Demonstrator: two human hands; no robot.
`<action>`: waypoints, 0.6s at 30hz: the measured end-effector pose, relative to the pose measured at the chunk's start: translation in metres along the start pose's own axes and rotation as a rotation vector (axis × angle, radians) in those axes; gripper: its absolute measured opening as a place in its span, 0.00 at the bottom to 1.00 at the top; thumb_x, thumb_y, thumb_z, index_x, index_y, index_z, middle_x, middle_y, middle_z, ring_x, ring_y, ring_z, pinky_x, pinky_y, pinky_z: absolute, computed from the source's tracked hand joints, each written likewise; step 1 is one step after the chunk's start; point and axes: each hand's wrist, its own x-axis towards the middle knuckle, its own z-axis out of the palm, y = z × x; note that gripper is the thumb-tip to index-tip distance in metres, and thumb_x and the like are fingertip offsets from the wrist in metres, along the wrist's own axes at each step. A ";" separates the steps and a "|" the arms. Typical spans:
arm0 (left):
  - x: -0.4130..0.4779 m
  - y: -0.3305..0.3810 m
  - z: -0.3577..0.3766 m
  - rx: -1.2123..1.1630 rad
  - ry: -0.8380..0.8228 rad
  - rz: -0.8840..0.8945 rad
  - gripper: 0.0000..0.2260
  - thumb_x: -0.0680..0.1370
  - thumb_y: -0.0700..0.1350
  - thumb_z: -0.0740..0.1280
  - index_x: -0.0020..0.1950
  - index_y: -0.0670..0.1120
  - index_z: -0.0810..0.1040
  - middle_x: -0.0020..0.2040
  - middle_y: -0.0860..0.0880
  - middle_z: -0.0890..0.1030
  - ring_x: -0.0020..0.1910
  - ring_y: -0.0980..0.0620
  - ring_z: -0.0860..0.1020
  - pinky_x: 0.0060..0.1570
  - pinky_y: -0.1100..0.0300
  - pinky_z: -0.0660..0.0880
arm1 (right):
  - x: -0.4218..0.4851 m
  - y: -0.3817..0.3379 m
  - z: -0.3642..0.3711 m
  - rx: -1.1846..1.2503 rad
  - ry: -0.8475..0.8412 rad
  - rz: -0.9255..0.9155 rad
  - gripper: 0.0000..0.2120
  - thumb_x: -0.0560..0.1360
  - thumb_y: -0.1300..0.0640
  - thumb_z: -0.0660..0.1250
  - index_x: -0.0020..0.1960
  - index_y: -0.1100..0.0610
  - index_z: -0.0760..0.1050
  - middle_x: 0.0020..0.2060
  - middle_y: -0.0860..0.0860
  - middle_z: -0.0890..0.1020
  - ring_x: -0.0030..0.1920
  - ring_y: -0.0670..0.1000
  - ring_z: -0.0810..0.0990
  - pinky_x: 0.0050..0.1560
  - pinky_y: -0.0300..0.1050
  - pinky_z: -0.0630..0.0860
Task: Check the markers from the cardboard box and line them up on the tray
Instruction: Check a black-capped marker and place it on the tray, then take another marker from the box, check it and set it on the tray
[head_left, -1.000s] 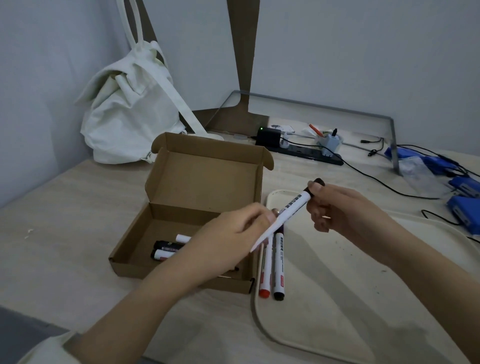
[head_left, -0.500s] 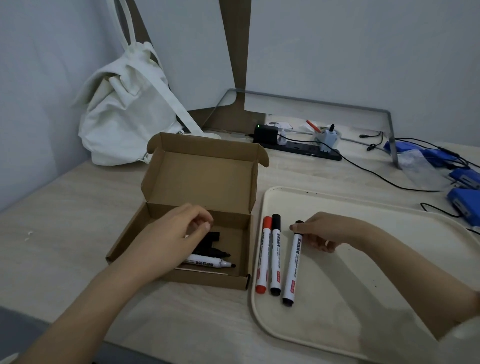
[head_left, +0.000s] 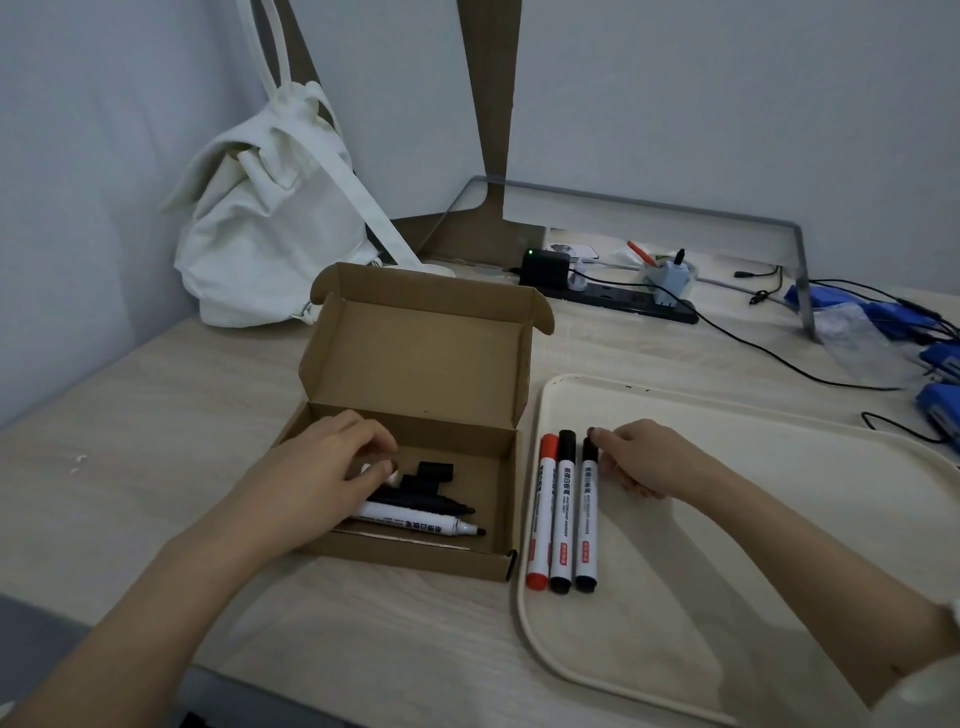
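Moved since half a second ago: the third marker (head_left: 587, 514), then lying askew and apart from its neighbours, is now parallel and close beside them; the left hand (head_left: 332, 467) has reached deeper into the box.

1. White cloth bag (head_left: 270, 228), far left, slumped against the wall.
2. Left hand, inside the cardboard box (head_left: 415, 353), fingers curled down and pinching a partly hidden marker (head_left: 370, 467), of which only a white end shows.
3. Cardboard box, lid standing open, on the wooden table (head_left: 156, 467). Contents at its floor: two loose black caps (head_left: 436, 472); one uncapped black marker (head_left: 415, 501); one uncapped white marker (head_left: 410, 522) nearest the front wall, tip pointing right.
4. Cream tray (head_left: 524, 613), just right of the box. At its left edge, three capped markers in a row, caps away from the person: red marker (head_left: 539, 514), black-capped marker (head_left: 563, 512), third marker.
5. Right hand (head_left: 639, 457), on the tray, fingers curled, thumb and forefinger gripping the third marker's cap end.
6. Black power strip (head_left: 623, 301) with plugs, behind the tray.
7. Blue devices (head_left: 935, 364) with cables, far right.
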 end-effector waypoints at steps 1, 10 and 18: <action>0.000 -0.002 -0.001 0.014 -0.022 0.001 0.10 0.77 0.50 0.61 0.57 0.55 0.73 0.54 0.59 0.71 0.53 0.60 0.70 0.49 0.64 0.70 | -0.001 -0.001 -0.002 -0.014 0.031 -0.023 0.22 0.80 0.47 0.53 0.35 0.59 0.73 0.26 0.51 0.74 0.24 0.48 0.70 0.27 0.38 0.66; 0.021 -0.020 -0.014 0.201 -0.266 0.009 0.10 0.76 0.52 0.61 0.57 0.56 0.75 0.56 0.55 0.75 0.51 0.58 0.71 0.48 0.62 0.70 | -0.022 -0.033 -0.014 -0.015 0.202 -0.273 0.19 0.79 0.49 0.55 0.33 0.53 0.73 0.28 0.49 0.76 0.28 0.47 0.73 0.32 0.41 0.69; 0.031 -0.022 -0.019 0.331 -0.343 0.081 0.09 0.76 0.53 0.62 0.55 0.55 0.76 0.55 0.55 0.75 0.49 0.57 0.72 0.46 0.60 0.72 | -0.035 -0.060 -0.003 -0.019 0.203 -0.398 0.17 0.79 0.49 0.55 0.33 0.49 0.71 0.28 0.48 0.75 0.30 0.48 0.74 0.33 0.40 0.70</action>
